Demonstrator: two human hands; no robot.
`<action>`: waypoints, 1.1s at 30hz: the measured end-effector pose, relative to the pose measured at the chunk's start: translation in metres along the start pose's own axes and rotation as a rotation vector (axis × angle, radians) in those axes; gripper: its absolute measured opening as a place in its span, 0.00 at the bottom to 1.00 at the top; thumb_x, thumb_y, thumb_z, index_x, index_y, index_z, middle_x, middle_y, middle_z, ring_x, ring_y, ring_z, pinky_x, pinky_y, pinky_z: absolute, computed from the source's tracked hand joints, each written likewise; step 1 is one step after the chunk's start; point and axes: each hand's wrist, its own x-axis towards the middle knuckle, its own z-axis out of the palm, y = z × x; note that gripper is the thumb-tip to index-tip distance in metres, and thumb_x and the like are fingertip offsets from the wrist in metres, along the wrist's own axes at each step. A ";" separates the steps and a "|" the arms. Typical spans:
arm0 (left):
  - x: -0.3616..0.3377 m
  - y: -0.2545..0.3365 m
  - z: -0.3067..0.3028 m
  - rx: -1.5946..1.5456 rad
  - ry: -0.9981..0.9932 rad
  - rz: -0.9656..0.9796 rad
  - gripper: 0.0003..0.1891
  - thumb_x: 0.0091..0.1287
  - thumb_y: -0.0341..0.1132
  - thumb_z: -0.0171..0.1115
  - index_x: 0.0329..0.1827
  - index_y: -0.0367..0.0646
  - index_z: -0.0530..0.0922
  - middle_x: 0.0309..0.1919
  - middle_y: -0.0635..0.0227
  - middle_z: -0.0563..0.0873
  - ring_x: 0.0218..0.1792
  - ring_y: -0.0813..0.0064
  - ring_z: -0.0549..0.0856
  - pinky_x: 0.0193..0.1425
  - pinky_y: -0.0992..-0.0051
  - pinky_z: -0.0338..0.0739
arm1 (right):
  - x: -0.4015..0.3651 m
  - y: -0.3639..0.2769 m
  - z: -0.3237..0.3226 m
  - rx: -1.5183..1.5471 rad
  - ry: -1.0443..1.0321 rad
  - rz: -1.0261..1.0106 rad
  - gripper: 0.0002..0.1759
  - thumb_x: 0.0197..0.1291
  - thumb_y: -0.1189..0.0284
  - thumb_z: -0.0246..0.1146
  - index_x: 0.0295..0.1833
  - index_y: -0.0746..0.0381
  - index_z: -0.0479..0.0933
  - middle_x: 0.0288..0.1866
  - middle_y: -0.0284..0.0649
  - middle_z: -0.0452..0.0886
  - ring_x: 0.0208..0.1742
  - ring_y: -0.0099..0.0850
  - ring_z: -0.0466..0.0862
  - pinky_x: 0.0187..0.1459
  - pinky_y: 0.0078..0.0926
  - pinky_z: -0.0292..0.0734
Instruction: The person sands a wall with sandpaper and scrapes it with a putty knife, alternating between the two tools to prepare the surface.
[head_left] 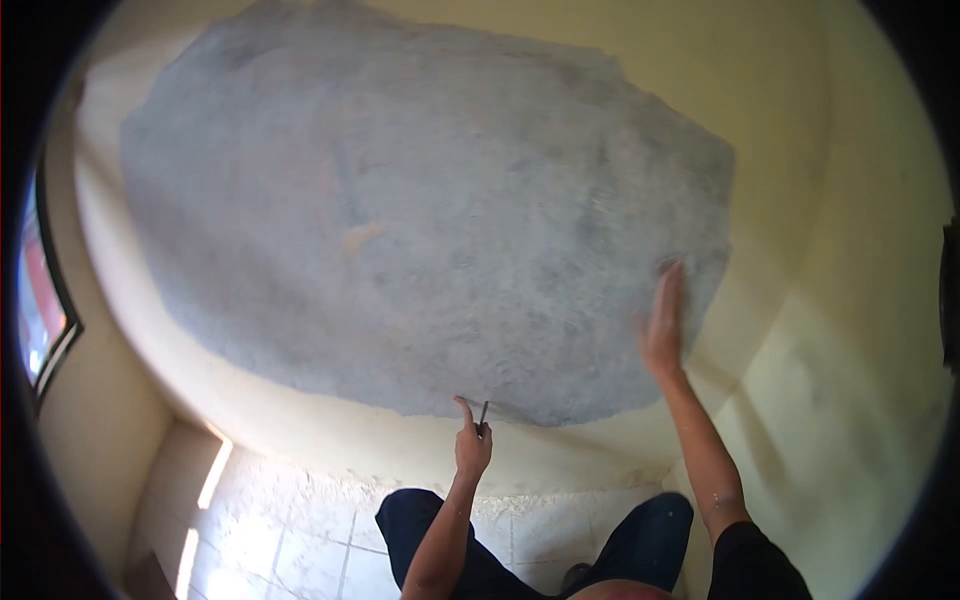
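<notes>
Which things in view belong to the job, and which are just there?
Job:
- grey patch on the cream wall
- thin dark tool, in the left hand
- right hand, at the patch, blurred

Apparently just there:
- window, left edge
- tiled floor
- dark object, right edge, unidentifiable

Saw a dark-framed window point(42, 298) at the left edge of the frame, with blurred red and pale patches showing through. Noticed a tiled floor point(315, 555) along the bottom, pale and square-jointed, washed out by glare toward the lower left. Picked out two bright strips of light point(215, 470) there, slanting one below the other. Glimpsed a brown object point(148, 578) at the lower left, too dim to name, and a dark object point(948, 295) at the far right edge, partly cut off.
</notes>
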 end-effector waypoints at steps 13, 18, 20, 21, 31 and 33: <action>0.004 0.000 -0.007 -0.016 0.010 -0.029 0.49 0.74 0.33 0.60 0.90 0.46 0.36 0.28 0.42 0.87 0.32 0.36 0.87 0.42 0.44 0.79 | 0.085 0.039 -0.014 -0.347 -0.070 -0.339 0.47 0.82 0.42 0.42 0.87 0.71 0.50 0.90 0.59 0.49 0.90 0.56 0.51 0.86 0.59 0.47; -0.001 -0.001 -0.016 -0.026 -0.007 -0.029 0.47 0.74 0.33 0.60 0.91 0.50 0.41 0.28 0.42 0.87 0.32 0.36 0.87 0.43 0.45 0.80 | 0.077 0.043 -0.014 -0.342 -0.155 -0.486 0.49 0.81 0.40 0.40 0.87 0.71 0.52 0.89 0.59 0.53 0.90 0.56 0.52 0.86 0.62 0.46; 0.000 -0.005 -0.017 -0.019 -0.012 -0.030 0.46 0.74 0.33 0.60 0.91 0.52 0.42 0.28 0.43 0.87 0.32 0.36 0.87 0.43 0.45 0.79 | 0.073 0.039 -0.009 -0.321 -0.014 -0.356 0.48 0.82 0.41 0.39 0.87 0.71 0.52 0.90 0.58 0.50 0.90 0.55 0.50 0.86 0.62 0.45; 0.000 -0.004 -0.015 -0.027 -0.002 -0.029 0.46 0.74 0.33 0.60 0.91 0.53 0.42 0.28 0.43 0.87 0.32 0.36 0.87 0.43 0.45 0.79 | 0.073 0.039 -0.007 -0.310 0.057 -0.297 0.47 0.82 0.42 0.39 0.87 0.70 0.51 0.91 0.57 0.49 0.90 0.55 0.50 0.86 0.63 0.44; 0.002 -0.002 -0.009 -0.005 0.033 0.001 0.47 0.72 0.31 0.60 0.90 0.45 0.43 0.27 0.41 0.86 0.30 0.36 0.87 0.39 0.46 0.79 | 0.048 0.043 -0.029 -0.306 -0.463 -0.498 0.49 0.80 0.38 0.41 0.88 0.67 0.53 0.91 0.53 0.51 0.91 0.50 0.49 0.85 0.67 0.41; 0.001 -0.004 -0.006 -0.010 0.050 0.026 0.46 0.72 0.30 0.60 0.90 0.43 0.43 0.25 0.41 0.86 0.29 0.37 0.86 0.37 0.47 0.78 | 0.052 0.059 -0.011 -0.351 -0.184 -0.227 0.51 0.78 0.36 0.44 0.88 0.67 0.53 0.91 0.53 0.50 0.92 0.50 0.48 0.85 0.68 0.41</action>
